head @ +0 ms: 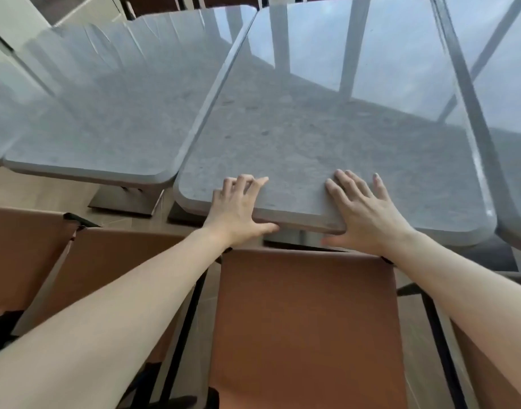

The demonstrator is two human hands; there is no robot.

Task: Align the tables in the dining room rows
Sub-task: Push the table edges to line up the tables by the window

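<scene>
Both hands, left (pixel 238 211) and right (pixel 362 214), gripped the middle table's (pixel 312 137) near edge, fingers spread on top, thumbs underneath; an even push would keep it square with the left table (pixel 100 113).

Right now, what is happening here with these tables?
A person is standing behind a brown chair and holding the near edge of a grey stone-look table. The left hand and the right hand both lie with fingers on the tabletop and thumbs under its edge. This table sits slightly closer to the person than the neighbouring table on the left, so their front edges are not yet in line. Another table stands on the right.
</scene>
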